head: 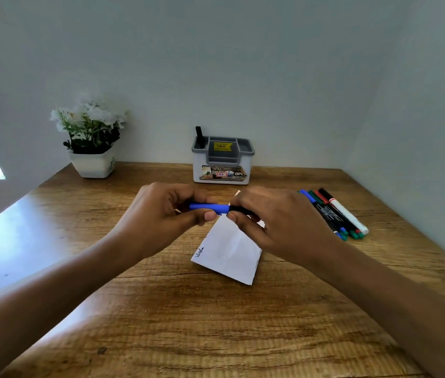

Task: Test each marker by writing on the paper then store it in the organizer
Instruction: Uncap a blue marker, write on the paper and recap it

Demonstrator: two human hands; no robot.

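A blue-capped marker [210,208] is held level above the white paper [229,252]. My left hand [161,214] grips its blue cap end and my right hand [275,222] grips its black barrel; the cap sits on the barrel. The paper lies on the wooden table [188,323] and bears a small black scribble near its left edge. The grey and white organizer [222,165] stands at the back by the wall, with one black marker [199,137] upright in its left compartment. Several more markers [335,214] lie side by side at the right.
A white pot of white flowers [93,143] stands at the back left corner. Walls close the table at the back and right. The table's left edge runs diagonally toward a bright window.
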